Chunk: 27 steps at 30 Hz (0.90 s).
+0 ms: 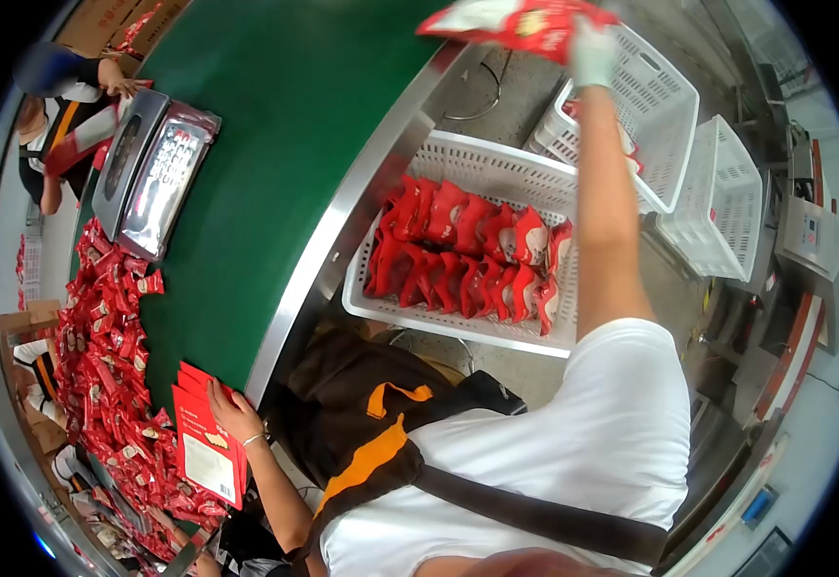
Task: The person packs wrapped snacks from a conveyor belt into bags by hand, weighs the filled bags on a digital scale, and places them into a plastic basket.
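My right hand (593, 53), in a pale glove, is raised at the top right and closed on a red and white bag (525, 24). My bare left hand (237, 413) lies with its fingers extended on a stack of flat red pouches (210, 452) at the near edge of the green table (275, 96). Below and left of the raised bag, a white crate (496, 144) holds two rows of filled red bags (453, 216).
Many small red packets (102, 365) are heaped along the table's left side. Beyond them stands a grey scale-like device (155, 173), beside a co-worker (63, 115). More white crates (713, 202) are at the right. Other people work at the lower left.
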Available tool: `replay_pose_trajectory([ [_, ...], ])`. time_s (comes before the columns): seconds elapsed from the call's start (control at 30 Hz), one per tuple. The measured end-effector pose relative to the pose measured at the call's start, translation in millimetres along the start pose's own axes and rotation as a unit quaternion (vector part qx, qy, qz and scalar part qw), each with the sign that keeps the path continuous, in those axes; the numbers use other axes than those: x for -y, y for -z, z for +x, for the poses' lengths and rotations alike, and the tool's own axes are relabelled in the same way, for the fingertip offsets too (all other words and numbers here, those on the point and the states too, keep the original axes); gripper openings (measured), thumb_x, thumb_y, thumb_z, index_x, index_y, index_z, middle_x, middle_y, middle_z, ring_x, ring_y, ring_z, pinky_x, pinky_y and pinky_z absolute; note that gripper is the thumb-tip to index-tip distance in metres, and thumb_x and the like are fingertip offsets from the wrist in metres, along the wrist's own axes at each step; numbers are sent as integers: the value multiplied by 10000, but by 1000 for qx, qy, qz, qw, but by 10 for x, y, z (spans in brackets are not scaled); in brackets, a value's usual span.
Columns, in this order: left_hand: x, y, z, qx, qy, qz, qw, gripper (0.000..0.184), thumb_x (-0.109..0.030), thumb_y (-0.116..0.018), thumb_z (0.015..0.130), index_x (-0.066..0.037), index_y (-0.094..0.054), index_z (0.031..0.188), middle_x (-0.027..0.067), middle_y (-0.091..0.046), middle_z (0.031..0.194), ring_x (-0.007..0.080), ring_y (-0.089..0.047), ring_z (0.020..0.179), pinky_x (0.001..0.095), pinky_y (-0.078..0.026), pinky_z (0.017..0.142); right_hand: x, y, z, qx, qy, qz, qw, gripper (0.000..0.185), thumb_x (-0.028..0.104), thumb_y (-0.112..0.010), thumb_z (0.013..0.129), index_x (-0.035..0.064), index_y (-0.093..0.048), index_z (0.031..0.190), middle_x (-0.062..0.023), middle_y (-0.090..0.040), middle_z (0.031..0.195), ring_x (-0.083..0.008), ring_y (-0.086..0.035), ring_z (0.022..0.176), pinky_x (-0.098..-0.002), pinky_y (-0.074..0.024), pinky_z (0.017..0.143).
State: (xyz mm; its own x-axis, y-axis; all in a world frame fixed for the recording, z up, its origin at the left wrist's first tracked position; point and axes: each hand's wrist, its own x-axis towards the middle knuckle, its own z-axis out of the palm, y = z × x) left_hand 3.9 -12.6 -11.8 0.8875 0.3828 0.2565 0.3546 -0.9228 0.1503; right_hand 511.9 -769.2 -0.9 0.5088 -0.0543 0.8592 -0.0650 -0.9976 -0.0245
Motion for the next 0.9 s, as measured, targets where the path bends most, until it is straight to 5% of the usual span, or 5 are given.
replay_pose_trajectory([
  [0.23,-6,5,38,4,-26,4,1000,450,-168,-461,924,37,-516,1320,236,-504,1375,400,-479,1265,480,-367,1075,-796,1236,-280,-58,-618,340,706,431,335,-623,918,-35,-620,1138,-171,-685,1027,-251,-680,913,-358,-537,786],
  [0.37,39,-35,33,0,-25,12,1000,444,-159,-460,925,36,-515,1321,242,-491,1386,405,-468,1276,482,-367,1079,-1710,789,-1929,421,-289,-151,846,448,322,-566,943,103,-501,1329,-162,-678,1131,-331,-667,1015,-451,-490,932],
  [0.53,59,-4,39,6,-34,-6,999,448,-149,-485,915,39,-511,1321,246,-478,1397,410,-458,1285,483,-366,1082,-442,1028,-2730,207,-642,284,682,258,275,-625,887,27,-555,861,-98,-597,785,-235,-582,684,-416,-510,628],
  [0.67,219,142,-82,-44,51,29,997,484,-191,-534,905,-2,-510,1350,269,-466,1398,420,-447,1288,490,-360,1084,1136,1256,-4223,254,-563,675,402,103,161,-603,886,82,-552,845,-47,-553,688,-185,-546,578,-326,-435,503],
  [0.9,653,293,-851,22,181,62,981,557,-316,-509,928,-261,-407,1473,192,-363,1517,420,-275,1423,607,-169,1150,4021,3731,-2442,584,51,603,541,155,104,-622,918,36,-666,1050,-109,-692,862,-180,-687,781,-302,-538,720],
])
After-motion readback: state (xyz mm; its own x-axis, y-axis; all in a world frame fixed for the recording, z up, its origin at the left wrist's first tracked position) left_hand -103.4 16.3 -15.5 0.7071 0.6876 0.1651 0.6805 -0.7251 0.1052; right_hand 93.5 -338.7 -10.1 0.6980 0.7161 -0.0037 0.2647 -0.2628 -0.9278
